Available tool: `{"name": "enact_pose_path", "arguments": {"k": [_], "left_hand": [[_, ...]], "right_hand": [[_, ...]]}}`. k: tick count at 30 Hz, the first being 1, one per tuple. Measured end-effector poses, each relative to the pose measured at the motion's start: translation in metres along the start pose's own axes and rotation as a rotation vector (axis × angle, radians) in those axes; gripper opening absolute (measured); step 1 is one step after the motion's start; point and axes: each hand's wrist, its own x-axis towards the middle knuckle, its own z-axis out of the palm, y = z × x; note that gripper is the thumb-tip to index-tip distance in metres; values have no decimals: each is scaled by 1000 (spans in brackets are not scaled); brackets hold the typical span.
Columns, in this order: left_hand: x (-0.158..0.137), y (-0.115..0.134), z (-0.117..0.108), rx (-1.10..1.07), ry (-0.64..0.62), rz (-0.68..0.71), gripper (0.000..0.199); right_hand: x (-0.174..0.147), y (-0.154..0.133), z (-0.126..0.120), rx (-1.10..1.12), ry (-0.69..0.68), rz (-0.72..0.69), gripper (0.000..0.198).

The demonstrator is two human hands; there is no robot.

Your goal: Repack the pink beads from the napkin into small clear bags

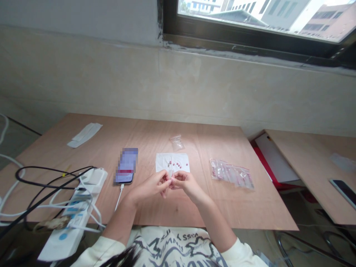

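My left hand [160,182] and my right hand [182,180] meet fingertip to fingertip over the near edge of a white paper sheet [161,159]. Both are closed in a pinch. Something tiny and pinkish shows between the fingertips, too small to name. Several small red beads [178,165] lie scattered on the sheet, just beyond my fingers. Among them is a small dark metallic piece [168,163]. A small clear plastic bag [177,142] rests behind the sheet. To the right, several clear zip bags [232,173] with reddish edges overlap in a row.
A phone [127,165] on a white charging cable [120,194] lies left of my hands. Farther left, a white power strip [80,211] carries tangled cables. A white face mask [85,135] lies at the back left. Another table [314,159] with a phone [345,192] stands right.
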Motion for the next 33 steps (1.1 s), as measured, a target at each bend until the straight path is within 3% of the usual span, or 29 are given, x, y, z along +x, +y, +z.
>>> {"name": "enact_pose_path", "arguments": {"k": [4, 10, 16, 24, 33], "left_hand": [[1, -6, 7, -41, -17, 2, 26], [-2, -7, 12, -98, 61, -2, 24], [-4, -7, 10, -95, 37, -28, 25], [0, -1, 5, -123, 3, -20, 28], [5, -4, 0, -247, -45, -12, 25]], "right_hand": [[-1, 6, 2, 16, -77, -71, 31], [-4, 11, 6, 88, -65, -51, 32], [-5, 10, 9, 35, -2, -38, 33], [-1, 3, 4, 90, -113, -77, 28], [4, 3, 3, 101, -113, -114, 29]]}}
